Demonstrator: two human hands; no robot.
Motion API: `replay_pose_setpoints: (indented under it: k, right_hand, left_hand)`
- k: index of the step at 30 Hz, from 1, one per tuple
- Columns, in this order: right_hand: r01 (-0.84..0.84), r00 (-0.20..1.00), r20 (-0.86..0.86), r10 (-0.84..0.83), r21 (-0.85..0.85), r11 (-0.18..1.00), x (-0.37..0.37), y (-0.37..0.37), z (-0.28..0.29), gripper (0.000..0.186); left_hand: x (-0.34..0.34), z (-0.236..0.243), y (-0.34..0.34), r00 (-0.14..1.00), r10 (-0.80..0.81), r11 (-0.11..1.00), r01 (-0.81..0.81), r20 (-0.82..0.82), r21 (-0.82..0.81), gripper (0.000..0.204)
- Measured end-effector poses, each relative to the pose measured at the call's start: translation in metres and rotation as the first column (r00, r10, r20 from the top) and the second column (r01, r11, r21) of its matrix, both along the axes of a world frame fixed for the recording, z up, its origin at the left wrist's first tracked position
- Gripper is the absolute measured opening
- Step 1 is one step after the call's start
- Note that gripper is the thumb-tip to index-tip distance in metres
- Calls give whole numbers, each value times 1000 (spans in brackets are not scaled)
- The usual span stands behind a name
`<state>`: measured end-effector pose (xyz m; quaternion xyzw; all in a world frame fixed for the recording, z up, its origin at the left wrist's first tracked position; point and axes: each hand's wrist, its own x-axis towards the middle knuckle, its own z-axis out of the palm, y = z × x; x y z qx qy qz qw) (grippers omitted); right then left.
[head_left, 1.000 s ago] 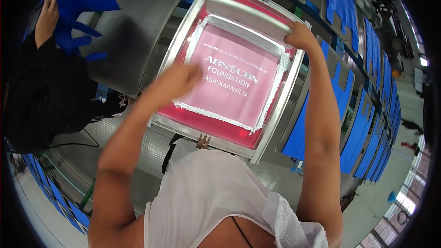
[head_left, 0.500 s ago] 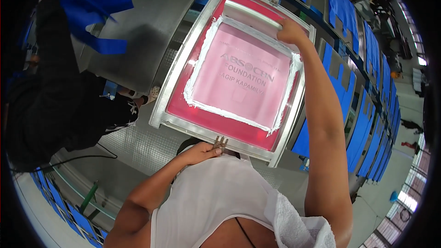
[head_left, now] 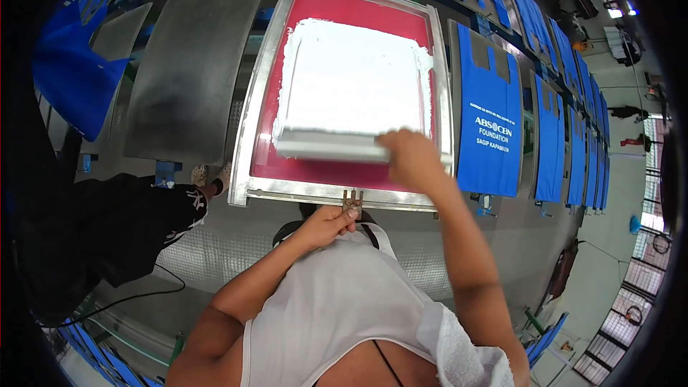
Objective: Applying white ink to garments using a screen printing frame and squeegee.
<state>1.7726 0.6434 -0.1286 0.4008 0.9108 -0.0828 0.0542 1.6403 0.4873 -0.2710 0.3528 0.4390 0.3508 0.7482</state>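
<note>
My right hand (head_left: 412,161) grips a long pale squeegee (head_left: 326,145), slightly motion-blurred, lying across the lower part of an aluminium-framed print screen (head_left: 260,100). White ink (head_left: 355,79) covers the middle of the screen's red mesh (head_left: 315,175), hiding what lies beneath. My left hand (head_left: 337,221) is closed on a small metal clamp (head_left: 351,198) at the screen's near edge, thumb over it. Just right of the screen, a blue cut fabric piece (head_left: 487,158) with white printing lies on a board.
A bare metal board (head_left: 179,72) stands left of the screen. At far left a co-worker in black (head_left: 100,236) is beside a hanging blue cloth (head_left: 75,79); a dark cable runs below. Rows of boards with blue pieces (head_left: 545,136) curve along the right and back.
My right hand has pulled the squeegee from the screen's far end toward me, spreading white over the middle. My left hand has dropped from over the screen onto the front clamp.
</note>
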Motion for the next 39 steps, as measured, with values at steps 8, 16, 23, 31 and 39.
replay_pose_setpoints:
  k: [8,16,23,31,39]
  right_hand:
    - [37,999,-43,-34,71,997,36,-27,-22,44]
    - [253,839,-385,-384,-348,903,111,40,-38,36]
    - [78,488,-511,-707,-782,619,116,71,-69,33]
    - [221,411,-457,-789,-790,573,138,58,-37,35]
    - [515,164,-658,-735,-578,633,400,13,53,49]
  left_hand:
    - [14,-35,1,948,11,990,-54,-318,-128,53]
    - [5,-29,-5,913,-9,971,-90,-408,-222,51]
    - [-137,22,66,138,534,797,-413,-834,442,39]
    - [-140,-12,71,480,706,704,-558,-521,440,47]
    - [104,36,125,617,731,628,-442,-290,640,52]
